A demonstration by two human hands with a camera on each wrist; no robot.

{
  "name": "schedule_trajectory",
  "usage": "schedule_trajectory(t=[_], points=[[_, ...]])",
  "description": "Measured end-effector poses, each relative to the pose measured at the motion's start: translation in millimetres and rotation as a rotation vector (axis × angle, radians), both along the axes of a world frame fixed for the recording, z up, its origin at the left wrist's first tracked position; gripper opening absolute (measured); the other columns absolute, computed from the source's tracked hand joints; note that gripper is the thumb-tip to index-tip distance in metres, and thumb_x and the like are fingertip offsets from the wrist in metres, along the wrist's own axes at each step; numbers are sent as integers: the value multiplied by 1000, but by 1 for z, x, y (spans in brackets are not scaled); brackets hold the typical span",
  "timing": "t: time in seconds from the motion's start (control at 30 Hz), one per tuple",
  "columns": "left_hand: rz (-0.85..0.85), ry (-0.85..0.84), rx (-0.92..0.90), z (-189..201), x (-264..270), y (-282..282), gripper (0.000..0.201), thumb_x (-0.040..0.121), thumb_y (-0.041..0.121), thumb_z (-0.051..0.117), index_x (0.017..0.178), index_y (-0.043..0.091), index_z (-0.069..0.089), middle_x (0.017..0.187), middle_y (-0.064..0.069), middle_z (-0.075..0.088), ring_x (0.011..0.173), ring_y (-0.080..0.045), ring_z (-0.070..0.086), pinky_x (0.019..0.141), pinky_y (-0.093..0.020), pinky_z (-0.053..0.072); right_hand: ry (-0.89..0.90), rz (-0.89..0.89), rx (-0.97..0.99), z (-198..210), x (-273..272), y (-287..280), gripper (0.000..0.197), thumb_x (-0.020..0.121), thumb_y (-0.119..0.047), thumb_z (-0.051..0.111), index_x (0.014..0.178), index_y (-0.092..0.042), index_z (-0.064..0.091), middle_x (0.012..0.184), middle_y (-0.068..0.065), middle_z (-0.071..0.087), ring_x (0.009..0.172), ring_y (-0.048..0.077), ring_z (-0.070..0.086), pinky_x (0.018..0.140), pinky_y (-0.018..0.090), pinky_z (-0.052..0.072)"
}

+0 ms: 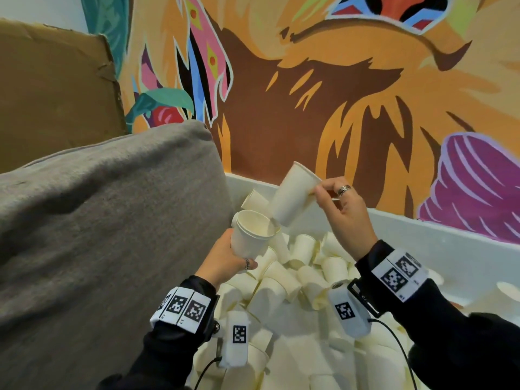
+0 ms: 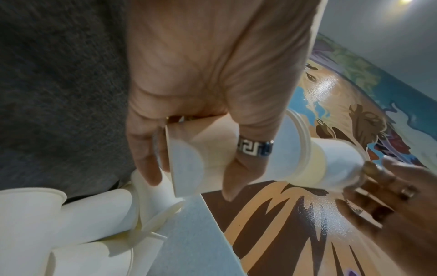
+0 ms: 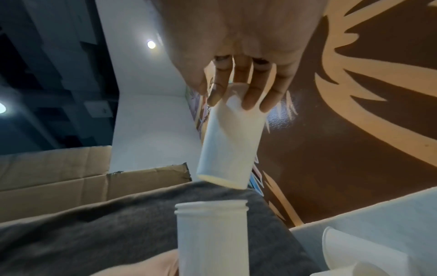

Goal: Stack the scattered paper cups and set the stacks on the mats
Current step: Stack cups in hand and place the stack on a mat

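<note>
A short stack of cups [image 1: 250, 237] is held upright by the left hand [image 1: 225, 263], with its mouth facing up. The fingers [image 2: 141, 149] and thumb of that hand are curled around the side of the stack, and a patterned ring [image 2: 255, 148] is worn on the thumb. Two rims can be seen at the top of the stack in the right wrist view.

A single cup [image 1: 294, 194] is held by the right hand [image 1: 344, 218], up at about 1 o'clock from the stack. It is pinched near its rim by the fingers [image 3: 250, 93] and thumb. The cup is tilted, and its bottom end is pointed down at the open mouth of the stack. The bottom end is right at the rim; whether it is touching cannot be told.

Under both hands, a big pile of loose cups [image 1: 289, 280] is lying in a white bin [image 1: 422, 232]. A grey cushion [image 1: 98, 220] is seen at 9 o'clock, beside the bin. A painted wall [image 1: 309, 94] is seen behind the bin, at 12 o'clock.
</note>
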State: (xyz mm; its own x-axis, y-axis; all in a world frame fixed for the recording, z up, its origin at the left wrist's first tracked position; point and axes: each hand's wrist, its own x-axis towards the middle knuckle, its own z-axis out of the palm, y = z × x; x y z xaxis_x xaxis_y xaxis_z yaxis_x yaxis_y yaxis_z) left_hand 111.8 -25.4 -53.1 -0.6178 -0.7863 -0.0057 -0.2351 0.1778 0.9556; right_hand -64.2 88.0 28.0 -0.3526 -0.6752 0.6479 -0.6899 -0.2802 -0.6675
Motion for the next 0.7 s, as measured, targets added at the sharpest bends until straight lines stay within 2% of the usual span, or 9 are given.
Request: schedule_trajectory(t=[0.07,0.17,0.27,0.33,0.4,0.5,0.6,0.7], points=[[-8,-1,-2,0,-2,0,56,71,-1,74,117,11,46,108,-7,57,91,-16,55,71,-26,49,46,70,8,-2,6,-4,16,92,-30,50,79,-25,56,87,-5,54,79,-3,51,72,7,38],[-41,31,2,2,-5,2,57,69,0,75,117,14,48,111,-8,59,98,-21,58,72,-27,51,96,206,90,-5,13,-9,24,89,-40,46,77,-24,59,86,-1,59,81,4,55,76,11,41],[-62,91,7,6,-10,4,55,69,0,76,116,14,50,111,-11,61,101,-24,60,73,-29,53,73,321,215,-8,17,-12,33,89,-42,46,72,-20,64,76,-12,59,72,4,55,75,17,43],[-59,118,9,8,-12,3,56,69,2,77,117,14,50,111,-10,62,102,-25,61,74,-29,53,2,342,219,-7,14,-17,36,91,-39,46,79,-12,67,84,-6,62,67,7,55,73,19,46],[-48,147,17,10,-14,2,57,68,4,78,117,14,51,111,-10,62,102,-24,61,75,-28,52,-87,283,168,-5,3,-21,29,94,-35,44,84,-16,64,97,3,62,64,8,57,70,18,47],[-33,179,40,13,-18,1,60,67,6,80,118,16,50,111,-7,62,101,-19,61,75,-26,52,-175,51,168,-8,-32,-30,17,97,-28,46,86,-25,58,95,0,59,65,7,57,68,22,46],[-28,187,55,15,-24,-1,70,58,17,81,120,17,48,113,-6,62,102,-19,61,76,-28,52,-362,-125,425,-23,-79,-39,13,96,-30,49,96,-17,52,111,3,52,72,14,55,72,32,43],[-23,179,47,17,-31,-2,70,58,16,82,120,17,49,113,-6,62,104,-21,61,83,-36,54,-551,-229,708,-51,-119,-44,28,96,-31,48,117,-12,45,120,5,47,83,22,58,73,34,47]])
